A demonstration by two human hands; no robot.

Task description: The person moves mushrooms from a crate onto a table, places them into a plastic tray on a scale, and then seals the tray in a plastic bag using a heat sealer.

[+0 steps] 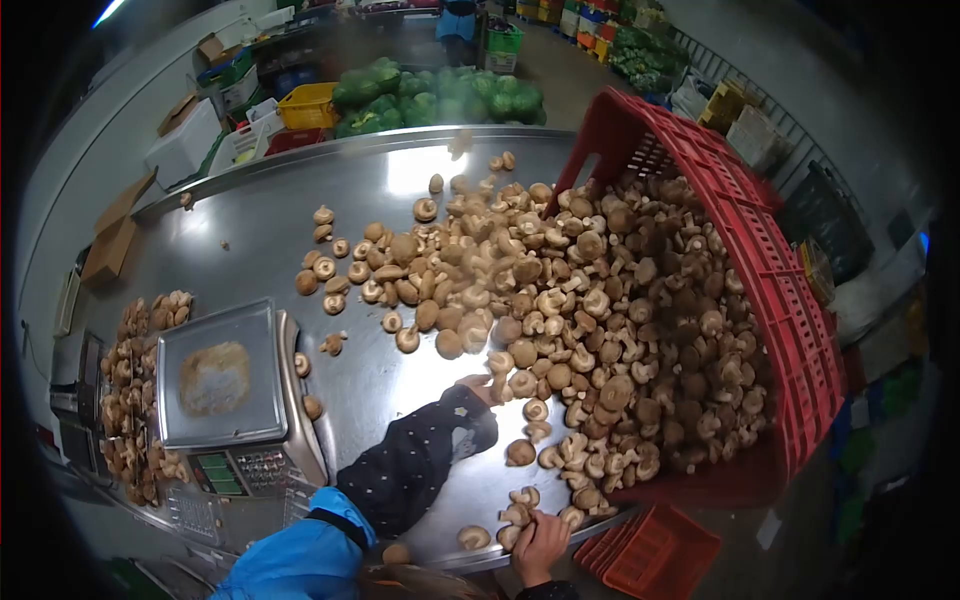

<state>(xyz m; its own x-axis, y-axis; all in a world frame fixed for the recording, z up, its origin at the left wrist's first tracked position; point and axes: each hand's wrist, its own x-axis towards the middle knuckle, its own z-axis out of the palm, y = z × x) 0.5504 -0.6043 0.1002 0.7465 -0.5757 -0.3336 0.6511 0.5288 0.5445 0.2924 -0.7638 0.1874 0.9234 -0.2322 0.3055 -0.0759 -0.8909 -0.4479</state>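
Observation:
Brown mushrooms (590, 330) spill in a large heap from a tipped red crate (775, 290) onto the metal table (380, 400). My left hand (481, 389), in a dark dotted sleeve, reaches to the heap's near left edge, its fingers closed against a mushroom there. My right hand (541, 545) is at the table's front edge, fingers curled at a few mushrooms (516, 512); what lies under them is partly hidden.
A scale (222, 375) stands left, beside a pile of mushrooms (135, 400). Orange-red baskets (665, 555) sit below the front edge. Behind the table are green produce (440, 98), a yellow crate (308, 106) and a person (457, 25).

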